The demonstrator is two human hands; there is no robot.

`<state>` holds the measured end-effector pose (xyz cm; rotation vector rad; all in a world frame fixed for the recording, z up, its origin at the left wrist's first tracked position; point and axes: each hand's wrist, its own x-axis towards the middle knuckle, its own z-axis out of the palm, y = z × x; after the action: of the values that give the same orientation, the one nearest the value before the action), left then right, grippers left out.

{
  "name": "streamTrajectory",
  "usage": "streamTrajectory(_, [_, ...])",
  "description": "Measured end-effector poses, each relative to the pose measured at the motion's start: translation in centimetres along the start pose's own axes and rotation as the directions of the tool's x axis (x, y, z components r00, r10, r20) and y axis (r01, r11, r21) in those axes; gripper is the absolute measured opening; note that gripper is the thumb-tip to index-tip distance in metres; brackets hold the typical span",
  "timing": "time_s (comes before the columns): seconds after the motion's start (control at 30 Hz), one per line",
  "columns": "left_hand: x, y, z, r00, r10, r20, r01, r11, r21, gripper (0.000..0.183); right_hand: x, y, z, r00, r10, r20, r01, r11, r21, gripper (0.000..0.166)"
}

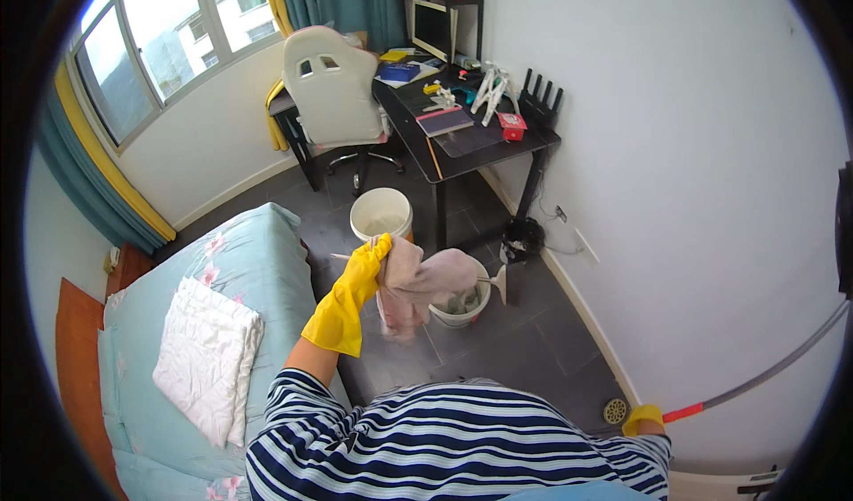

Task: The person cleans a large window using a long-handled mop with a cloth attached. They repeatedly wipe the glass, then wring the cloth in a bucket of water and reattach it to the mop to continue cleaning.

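My left hand (pixel 350 298), in a yellow rubber glove, grips a damp-looking pinkish cloth (pixel 433 274) that hangs bunched in front of me. A squeegee (pixel 501 284) shows its head right of the cloth; its middle is hidden, so I cannot tell whether I hold it too. Beneath the cloth stands a white bucket (pixel 460 319) with a greyish-green cloth or murky content. Low on the right, my right hand (pixel 643 421), also gloved in yellow, is closed around a pole (pixel 753 384) with a red and grey shaft; its fingers are partly hidden.
A second white bucket (pixel 381 211) is on the dark tiled floor (pixel 466 361). To the left is a bed (pixel 266 268) with a folded white quilt (pixel 210 361). Ahead are a cluttered black desk (pixel 466 158) and a white swivel chair (pixel 333 88). A round pierced disc (pixel 616 410) lies near the wall.
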<state>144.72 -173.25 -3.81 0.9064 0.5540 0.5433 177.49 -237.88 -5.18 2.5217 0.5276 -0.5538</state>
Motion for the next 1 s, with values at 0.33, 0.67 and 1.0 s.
streamTrajectory(0.33, [8.2, 6.8, -13.1, 0.923, 0.292, 0.252, -0.277, 0.048, 0.96, 0.031, -15.3, -7.3, -4.8, 0.991, 0.054, 0.123, -0.051, 0.998, -0.024, 0.057])
streamTrajectory(0.67, [12.5, 24.1, -20.1, 0.929, 0.151, 0.338, -0.265, -0.368, 0.891, 0.034, -20.0, -8.5, -8.8, 0.991, 0.03, 0.129, -0.065, 0.96, 0.272, 0.048])
streamTrajectory(1.0, [7.5, 40.6, -23.5, 0.875, 0.474, 0.095, -0.15, 0.081, 0.985, 0.043, -20.5, -12.9, -12.7, 0.985, -0.055, 0.165, -0.049, 0.821, 0.569, 0.045])
